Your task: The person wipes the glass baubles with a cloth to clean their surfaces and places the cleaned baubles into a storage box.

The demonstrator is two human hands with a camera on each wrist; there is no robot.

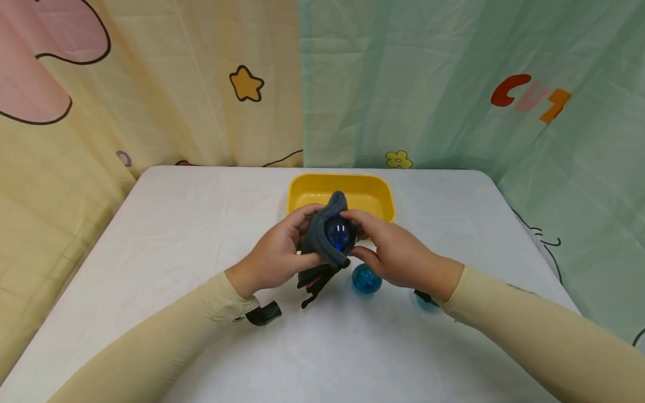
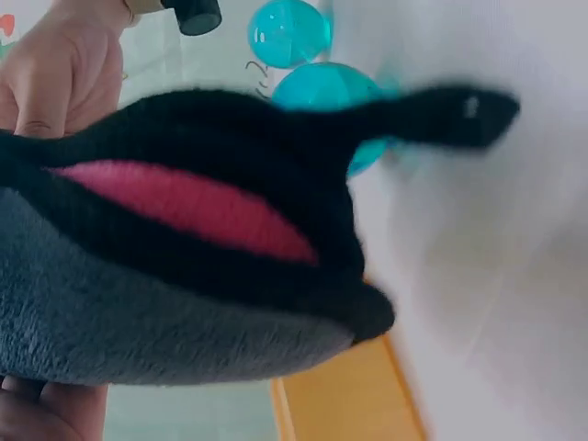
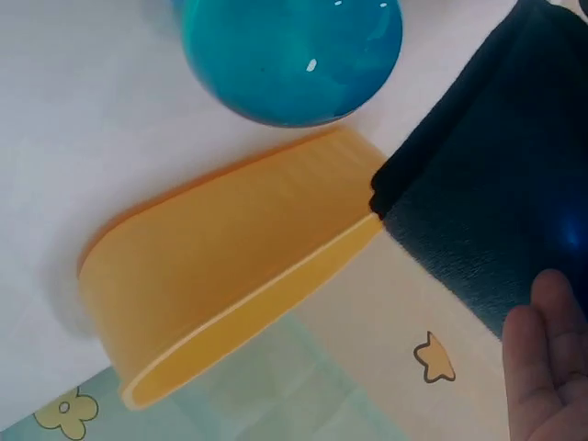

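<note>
Both hands are raised in front of the yellow tray in the head view, with a grey plush pouch between them. My left hand (image 1: 273, 250) grips the pouch (image 1: 315, 237) from its left side, thumb low and fingers behind. A glossy dark blue ball (image 1: 338, 233) sits in the pouch's mouth. Around this ball curl the thumb and index finger of my right hand (image 1: 396, 252), from the right. In the left wrist view the pouch (image 2: 165, 322) shows black trim, a pink slit (image 2: 193, 207) and a black strap end (image 2: 459, 115).
Behind the hands stands the yellow tray (image 1: 301, 190) on the white-covered table (image 1: 195, 212). A clear teal ball (image 1: 366, 279) lies below the right hand; another teal ball (image 1: 426, 301) is partly hidden by the right wrist. Patterned curtains (image 1: 403, 74) hang behind the table.
</note>
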